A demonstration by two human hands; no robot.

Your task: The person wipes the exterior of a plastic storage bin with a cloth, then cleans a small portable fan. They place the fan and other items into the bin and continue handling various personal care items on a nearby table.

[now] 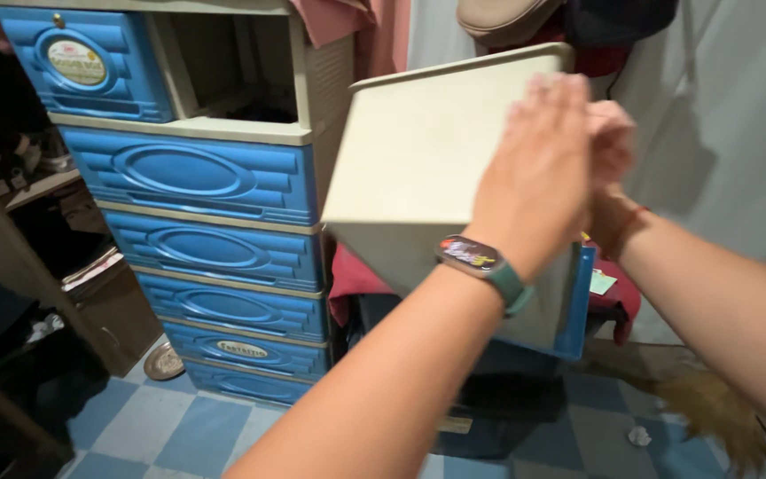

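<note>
A beige plastic drawer [418, 168] with a blue front [580, 302] is held tilted in the air, its underside facing me and the blue front pointing down. My left hand [538, 164], with a watch on its wrist, lies flat against the drawer's underside near the upper right corner; it looks blurred. My right hand [612, 142], a red band on its wrist, is just behind it at the drawer's right edge and grips that edge. The drawer's inside is hidden.
A tall plastic cabinet [197, 177] with blue drawer fronts stands at the left, its upper right slot [232, 71] empty. A dark bin [489, 408] sits under the held drawer. A straw broom [711, 408] lies on the blue checkered floor [179, 435]. Dark shelves [11, 231] are far left.
</note>
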